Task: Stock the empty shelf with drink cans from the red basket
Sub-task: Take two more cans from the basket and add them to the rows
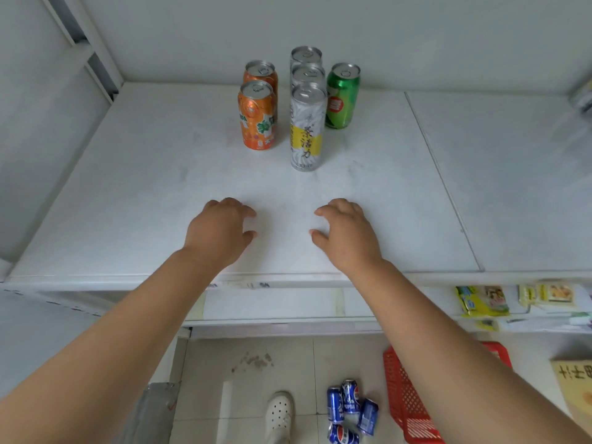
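Six drink cans stand upright at the far middle of the white shelf [128,200]: two orange cans [257,115] in a file on the left, three tall silver cans [306,126] in a file in the middle with the nearest one showing a yellow label, and one green can [341,96] on the right, level with the back of the files. The files stand close together; whether neighbours touch I cannot tell.

More stock waits low in the scene: several blue cans [349,408] lie and stand in a loose heap on the tiled floor [243,373], just left of the red basket [407,398], whose inside is mostly hidden by the right forearm.

These cans look sealed, so probably full: fairly heavy for their size, with rigid but thin walls that dent if squeezed or dropped, and a smooth, slippery skin. The best hold is likely around the middle of the body, fingers wrapped, not on the rim. The tall slim ones should tip most easily, so they want setting down squarely.

Both hands are empty. The left hand [217,232] and right hand [346,235] hover palm down over the near part of the shelf, apart from each other, fingers loosely curled, well short of the cans.
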